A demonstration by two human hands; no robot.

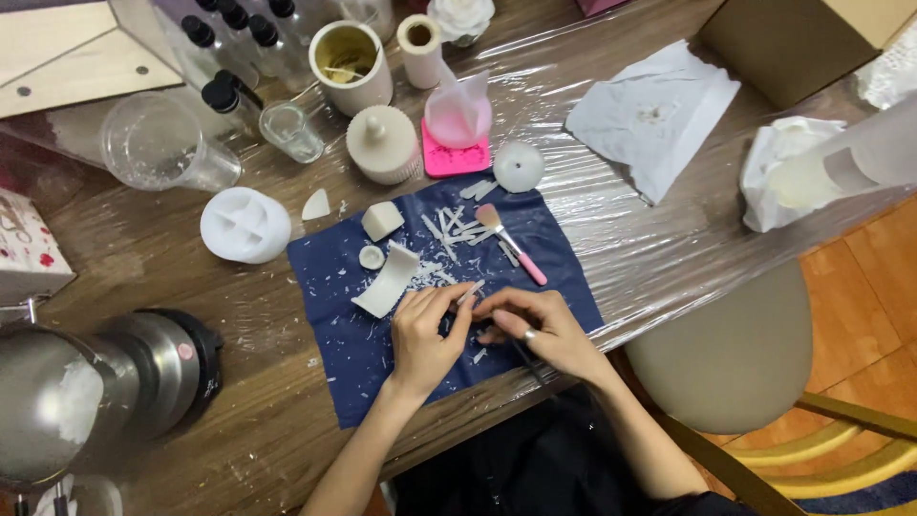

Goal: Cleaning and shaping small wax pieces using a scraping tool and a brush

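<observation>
Low in the middle of the frame, the left hand (427, 334) and the right hand (540, 330) meet over the dark blue cloth (344, 277). Their curled fingers pinch a thin white strip (469, 291) between them; most of it is hidden. White broken pieces (454, 229) lie just above, beside a pink brush (511, 244). The metal pot (86, 392) at lower left is cut off.
</observation>
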